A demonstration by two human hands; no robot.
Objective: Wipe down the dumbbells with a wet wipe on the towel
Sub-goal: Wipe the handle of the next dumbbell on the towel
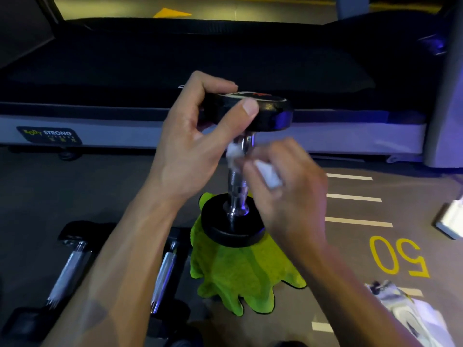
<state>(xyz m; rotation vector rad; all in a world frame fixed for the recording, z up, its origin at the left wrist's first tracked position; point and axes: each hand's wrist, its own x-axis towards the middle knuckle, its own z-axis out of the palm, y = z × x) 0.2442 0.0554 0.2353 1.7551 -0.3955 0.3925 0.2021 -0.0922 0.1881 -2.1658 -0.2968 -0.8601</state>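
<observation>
Dumbbell (240, 169) stands on end on the green towel (238, 269), centre frame. Left hand (195, 136) clamps the top black head steady; right hand (283, 186), blurred, seems to pinch the white wet wipe (268, 175) against the chrome handle. Best to wrap it fully round and work down. Glossy heads, knurled bar.

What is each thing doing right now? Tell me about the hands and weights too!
Upright dumbbell: standing on end on the towel.
Green towel: crumpled on the floor.
Left hand: gripping the dumbbell's top head.
Right hand: holding the wipe against the handle, blurred.
Wet wipe: bunched around the handle.
Two other dumbbells: lying flat on the floor.
Treadmill: belt bare.
</observation>
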